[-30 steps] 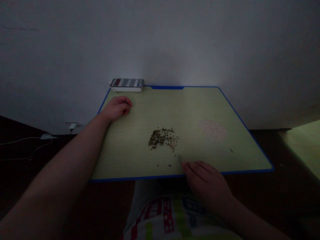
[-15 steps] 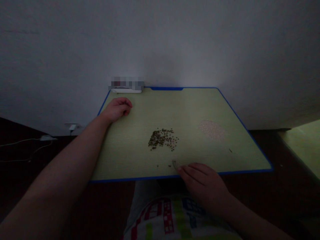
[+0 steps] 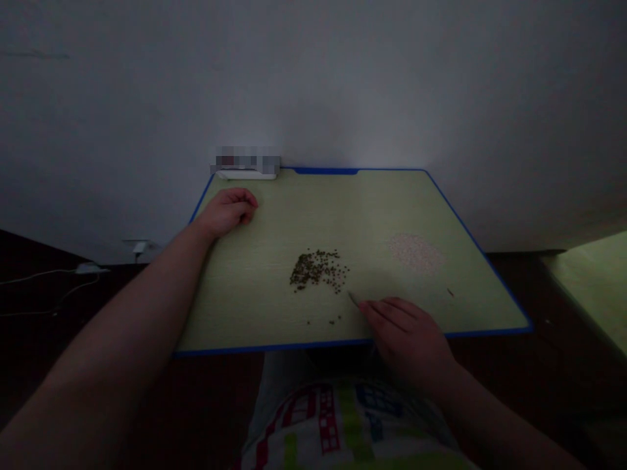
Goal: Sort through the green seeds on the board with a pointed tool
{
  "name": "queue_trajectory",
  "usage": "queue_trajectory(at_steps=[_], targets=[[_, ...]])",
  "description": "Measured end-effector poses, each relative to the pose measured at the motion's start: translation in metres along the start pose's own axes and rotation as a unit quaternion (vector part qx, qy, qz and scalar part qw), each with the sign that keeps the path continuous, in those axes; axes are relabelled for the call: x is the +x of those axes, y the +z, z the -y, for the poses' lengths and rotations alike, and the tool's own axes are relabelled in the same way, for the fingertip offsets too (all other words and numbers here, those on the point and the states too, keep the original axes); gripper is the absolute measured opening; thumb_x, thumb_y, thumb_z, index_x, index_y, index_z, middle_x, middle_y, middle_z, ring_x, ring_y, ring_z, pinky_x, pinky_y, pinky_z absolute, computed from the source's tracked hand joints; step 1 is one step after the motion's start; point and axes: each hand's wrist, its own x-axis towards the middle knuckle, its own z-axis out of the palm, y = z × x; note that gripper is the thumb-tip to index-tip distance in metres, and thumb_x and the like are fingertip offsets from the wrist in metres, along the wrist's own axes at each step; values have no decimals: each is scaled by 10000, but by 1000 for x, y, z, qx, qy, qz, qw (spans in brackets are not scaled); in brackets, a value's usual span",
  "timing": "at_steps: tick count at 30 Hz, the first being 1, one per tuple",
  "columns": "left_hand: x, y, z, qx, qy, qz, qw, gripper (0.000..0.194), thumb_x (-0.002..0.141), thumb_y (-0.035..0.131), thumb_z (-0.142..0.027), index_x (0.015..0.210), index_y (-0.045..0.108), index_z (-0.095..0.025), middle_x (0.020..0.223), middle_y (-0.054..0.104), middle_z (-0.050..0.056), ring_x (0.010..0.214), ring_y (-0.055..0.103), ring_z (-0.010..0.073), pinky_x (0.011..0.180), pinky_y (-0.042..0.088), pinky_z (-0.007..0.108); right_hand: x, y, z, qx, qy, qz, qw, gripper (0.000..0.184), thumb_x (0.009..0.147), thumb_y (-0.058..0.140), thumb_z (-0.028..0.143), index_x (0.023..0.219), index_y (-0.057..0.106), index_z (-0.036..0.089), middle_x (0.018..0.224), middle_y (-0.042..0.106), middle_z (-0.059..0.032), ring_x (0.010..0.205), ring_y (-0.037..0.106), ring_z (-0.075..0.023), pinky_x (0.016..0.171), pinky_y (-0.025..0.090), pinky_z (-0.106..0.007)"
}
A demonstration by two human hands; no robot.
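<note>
Right hand [image 3: 406, 336] pinching slim metal tweezers [image 3: 353, 299], tips just beside a loose heap of dark green seeds [image 3: 317, 269], left hand [image 3: 228, 212] loosely curled and empty, resting on the pale green, blue-edged table [image 3: 255, 307]

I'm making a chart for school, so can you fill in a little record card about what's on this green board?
Surface: green board with a blue edge
Left hand: curled, resting near the back edge, holding nothing that shows
Right hand: at the front edge, holding metal tweezers
Tweezer tips: pointing at the dark seeds, not touching them
Dark seeds: small heap mid-board, a few strays nearer the front
Pale grains: flat patch to the right
Back edge: white stand with a blurred object on it
</note>
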Motion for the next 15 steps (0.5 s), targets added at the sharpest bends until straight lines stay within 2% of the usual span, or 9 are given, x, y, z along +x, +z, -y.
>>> queue_trajectory(at_steps=[5, 15], targets=[[-1, 0, 0, 6, 1, -3, 1000, 130, 582, 572, -112, 673, 584, -204, 459, 508, -42, 420, 435, 91, 460, 304, 235, -3, -8, 7, 31, -27, -10, 999, 340, 973, 453, 50, 1090, 762, 129, 934, 807, -71, 827, 714, -178, 781, 627, -311], [-1, -1, -2, 13, -4, -5, 1000, 138, 546, 586, -135, 663, 603, -208, 450, 522, -38, 417, 431, 96, 446, 296, 233, 6, -5, 29, 57, -45, 15, 997, 322, 989, 447, 67, 1121, 736, 119, 977, 807, -86, 836, 702, -191, 771, 608, -321]])
